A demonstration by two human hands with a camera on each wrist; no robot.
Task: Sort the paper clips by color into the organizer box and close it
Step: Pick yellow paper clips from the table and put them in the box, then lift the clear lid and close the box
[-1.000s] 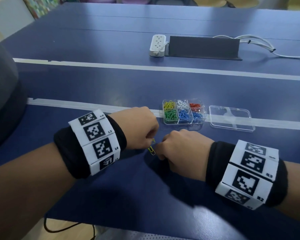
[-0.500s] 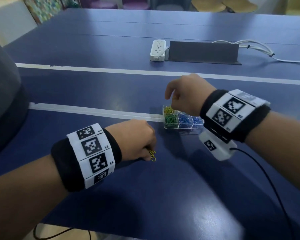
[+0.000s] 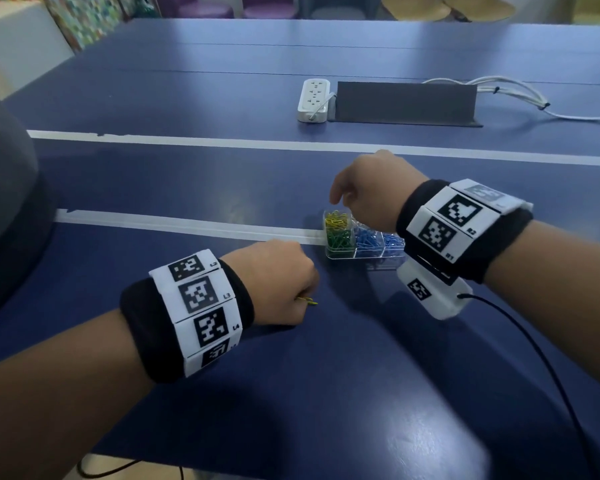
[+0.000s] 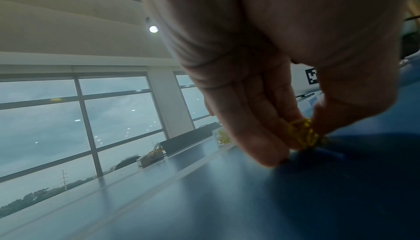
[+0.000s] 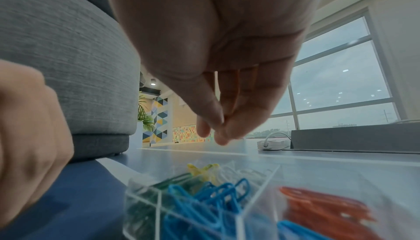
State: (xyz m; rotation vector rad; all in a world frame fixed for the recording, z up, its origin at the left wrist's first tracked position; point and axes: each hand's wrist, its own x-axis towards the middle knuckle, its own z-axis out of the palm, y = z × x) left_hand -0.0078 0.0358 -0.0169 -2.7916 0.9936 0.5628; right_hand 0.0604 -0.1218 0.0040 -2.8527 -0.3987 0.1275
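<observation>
Paper clips, yellow ones [image 4: 303, 133], sat pinched in the left hand [image 3: 274, 282] low on the table [image 3: 326, 393]; right hand [image 3: 371, 188] hovered over the organizer box [image 3: 343, 256], fingers loosely together, apparently empty. Best release was low over the yellow compartment, which lay just beyond the left grip

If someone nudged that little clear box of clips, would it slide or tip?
Probably slide: the organizer box is low and flat on the smooth table. Likely light, being thin clear plastic. It is open, so a hard shove might spill clips.
</observation>
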